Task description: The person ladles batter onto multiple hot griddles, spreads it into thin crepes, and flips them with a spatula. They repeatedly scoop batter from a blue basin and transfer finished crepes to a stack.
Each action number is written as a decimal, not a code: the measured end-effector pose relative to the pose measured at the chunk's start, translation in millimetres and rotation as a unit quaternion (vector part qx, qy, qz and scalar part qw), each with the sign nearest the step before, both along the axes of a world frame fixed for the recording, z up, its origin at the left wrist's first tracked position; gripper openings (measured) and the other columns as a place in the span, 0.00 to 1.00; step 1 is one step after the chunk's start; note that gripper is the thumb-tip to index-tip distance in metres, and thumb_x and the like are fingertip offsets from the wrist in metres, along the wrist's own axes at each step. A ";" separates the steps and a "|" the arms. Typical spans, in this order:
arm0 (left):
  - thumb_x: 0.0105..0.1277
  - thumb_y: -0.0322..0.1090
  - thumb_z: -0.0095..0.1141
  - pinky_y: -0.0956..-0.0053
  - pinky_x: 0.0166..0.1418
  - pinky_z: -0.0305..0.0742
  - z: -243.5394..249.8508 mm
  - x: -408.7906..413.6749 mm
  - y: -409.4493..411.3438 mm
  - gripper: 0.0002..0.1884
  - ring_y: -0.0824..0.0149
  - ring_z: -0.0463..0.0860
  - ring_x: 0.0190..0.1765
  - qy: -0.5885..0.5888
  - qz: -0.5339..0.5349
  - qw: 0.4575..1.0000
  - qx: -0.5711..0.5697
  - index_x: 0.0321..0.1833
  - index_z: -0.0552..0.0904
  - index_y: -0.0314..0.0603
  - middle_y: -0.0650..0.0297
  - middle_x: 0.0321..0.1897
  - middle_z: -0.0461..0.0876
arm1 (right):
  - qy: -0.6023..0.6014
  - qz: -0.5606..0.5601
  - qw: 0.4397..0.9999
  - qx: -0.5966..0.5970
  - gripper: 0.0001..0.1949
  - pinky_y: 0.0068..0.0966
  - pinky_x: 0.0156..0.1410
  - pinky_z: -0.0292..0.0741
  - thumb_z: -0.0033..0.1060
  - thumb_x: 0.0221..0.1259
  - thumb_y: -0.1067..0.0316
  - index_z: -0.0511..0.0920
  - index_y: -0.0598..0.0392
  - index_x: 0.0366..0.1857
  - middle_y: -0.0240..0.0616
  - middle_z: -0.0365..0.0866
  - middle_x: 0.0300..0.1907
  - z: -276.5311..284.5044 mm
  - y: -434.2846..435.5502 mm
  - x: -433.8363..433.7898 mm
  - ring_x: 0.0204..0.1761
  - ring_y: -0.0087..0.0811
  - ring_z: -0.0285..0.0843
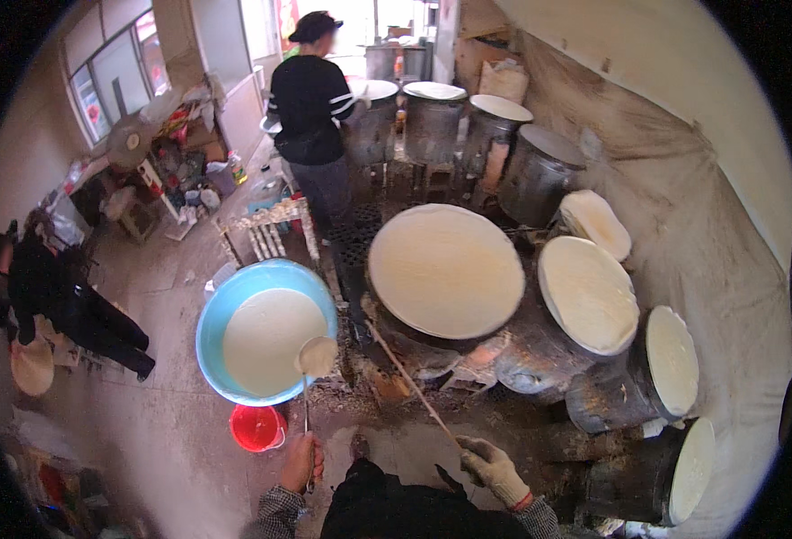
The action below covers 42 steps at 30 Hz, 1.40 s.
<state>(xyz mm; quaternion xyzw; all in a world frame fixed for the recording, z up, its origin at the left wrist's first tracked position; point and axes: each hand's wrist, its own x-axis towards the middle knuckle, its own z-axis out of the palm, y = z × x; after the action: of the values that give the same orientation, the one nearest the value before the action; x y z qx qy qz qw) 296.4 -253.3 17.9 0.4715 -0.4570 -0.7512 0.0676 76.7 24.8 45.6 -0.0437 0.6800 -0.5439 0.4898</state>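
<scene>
My bare left hand (pixel 303 462) is closed on the handle of a ladle (pixel 318 356), whose bowl is over the right rim of a wide blue basin (pixel 208 364). Pale batter (pixel 271 337) fills much of the basin. In my right hand (pixel 493 469), which wears a knit work glove, is a thin wooden stick (pixel 414 391) slanting up and left, its far end by the near left edge of a round griddle on a drum stove. A thin pale sheet of batter (pixel 446 269) covers that griddle. Whether the stick touches the griddle I cannot tell.
More drum stoves with pale sheets (pixel 588 294) curve along the right and back. A person in black (pixel 311 111) stands at the back stoves; another person (pixel 65 296) is at the far left. A red bucket (pixel 258 427) stands below the basin, a crusted chair (pixel 271 229) behind it.
</scene>
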 end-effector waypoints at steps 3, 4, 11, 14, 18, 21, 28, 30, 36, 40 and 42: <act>0.71 0.45 0.44 0.70 0.18 0.63 -20.7 20.2 -45.1 0.14 0.69 0.69 0.16 -0.085 0.013 0.989 -0.124 0.35 0.69 0.41 0.63 0.17 0.70 | 0.070 0.110 0.990 0.047 0.24 0.30 0.57 0.72 0.60 0.62 0.54 0.71 0.45 0.61 0.36 0.77 0.55 -30.5 -75.2 -2.2 0.51 0.33 0.76; 0.70 0.44 0.45 0.69 0.20 0.65 -28.8 26.2 -58.8 0.14 0.68 0.71 0.17 -0.116 0.021 0.981 -0.153 0.35 0.69 0.40 0.62 0.18 0.71 | 0.106 0.128 0.985 0.047 0.25 0.31 0.57 0.72 0.59 0.62 0.51 0.70 0.44 0.61 0.37 0.76 0.56 -41.6 -101.5 -1.3 0.53 0.35 0.76; 0.66 0.43 0.53 0.67 0.27 0.68 -42.0 55.2 -116.9 0.14 0.64 0.75 0.22 -0.191 0.019 0.873 -0.449 0.37 0.73 0.37 0.58 0.19 0.74 | 0.286 0.193 0.924 0.168 0.29 0.39 0.57 0.72 0.52 0.64 0.48 0.60 0.41 0.67 0.43 0.71 0.60 -105.9 -270.6 10.1 0.55 0.47 0.74; 0.61 0.39 0.58 0.67 0.31 0.72 -41.0 62.3 -127.7 0.13 0.62 0.78 0.25 -0.232 0.032 0.875 -0.424 0.40 0.75 0.37 0.58 0.22 0.77 | 0.306 0.177 0.917 0.186 0.30 0.41 0.58 0.71 0.51 0.64 0.51 0.56 0.42 0.68 0.44 0.65 0.64 -132.1 -324.3 13.0 0.55 0.48 0.73; 0.60 0.41 0.60 0.67 0.31 0.72 -52.8 79.6 -130.6 0.15 0.62 0.78 0.25 -0.257 0.048 0.871 -0.417 0.39 0.74 0.37 0.57 0.21 0.76 | 0.276 0.147 0.927 0.207 0.31 0.38 0.64 0.66 0.53 0.62 0.56 0.56 0.45 0.69 0.48 0.64 0.65 -158.9 -387.3 16.3 0.62 0.48 0.67; 0.60 0.40 0.60 0.66 0.31 0.72 -60.1 80.8 -129.7 0.15 0.61 0.78 0.25 -0.264 0.045 0.846 -0.461 0.40 0.74 0.36 0.57 0.21 0.76 | 0.265 0.151 0.926 0.223 0.32 0.42 0.64 0.66 0.53 0.62 0.55 0.54 0.45 0.69 0.54 0.61 0.65 -186.8 -403.1 16.6 0.60 0.54 0.67; 0.64 0.38 0.58 0.73 0.44 0.74 -74.4 74.9 -139.8 0.15 0.66 0.78 0.38 -0.244 0.065 0.893 -0.372 0.48 0.75 0.36 0.61 0.35 0.81 | 0.397 0.223 0.870 0.189 0.32 0.44 0.70 0.56 0.56 0.60 0.55 0.57 0.46 0.68 0.56 0.57 0.65 -186.7 -345.4 4.9 0.67 0.55 0.53; 0.64 0.38 0.57 0.73 0.44 0.74 -96.1 71.8 -148.0 0.14 0.67 0.78 0.38 -0.212 0.076 0.898 -0.378 0.48 0.76 0.38 0.63 0.36 0.80 | 0.450 0.196 0.846 0.208 0.32 0.45 0.70 0.56 0.57 0.59 0.55 0.58 0.46 0.67 0.56 0.57 0.65 -183.9 -307.0 -9.3 0.67 0.56 0.54; 0.65 0.50 0.50 0.75 0.17 0.70 -178.5 29.2 -195.9 0.17 0.70 0.73 0.15 0.009 0.156 0.988 -0.016 0.32 0.73 0.42 0.64 0.16 0.72 | 0.321 -0.019 0.883 0.342 0.32 0.41 0.62 0.66 0.58 0.59 0.53 0.60 0.50 0.66 0.56 0.66 0.57 -187.3 -235.8 -42.9 0.57 0.54 0.67; 0.64 0.45 0.51 0.70 0.15 0.69 -271.8 15.4 -234.5 0.15 0.66 0.71 0.14 -0.153 0.045 0.971 0.177 0.38 0.72 0.38 0.60 0.15 0.71 | 0.314 0.172 0.885 0.298 0.32 0.37 0.56 0.74 0.58 0.58 0.48 0.67 0.57 0.61 0.56 0.77 0.47 -283.5 -189.0 -59.5 0.51 0.52 0.76; 0.64 0.45 0.52 0.68 0.26 0.73 -310.3 33.0 -252.7 0.16 0.63 0.74 0.22 -0.110 -0.091 0.987 0.076 0.43 0.73 0.37 0.60 0.23 0.74 | 0.306 0.206 0.892 0.260 0.30 0.37 0.56 0.73 0.58 0.58 0.48 0.70 0.60 0.58 0.57 0.79 0.47 -289.3 -194.7 -66.0 0.51 0.51 0.76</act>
<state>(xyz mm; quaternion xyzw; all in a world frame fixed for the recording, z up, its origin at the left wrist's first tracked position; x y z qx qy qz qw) 329.4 -506.0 -292.4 0.5111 -0.4444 -0.7305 -0.0876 10.7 -170.0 -243.6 -0.2185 0.8889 -0.1945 0.3525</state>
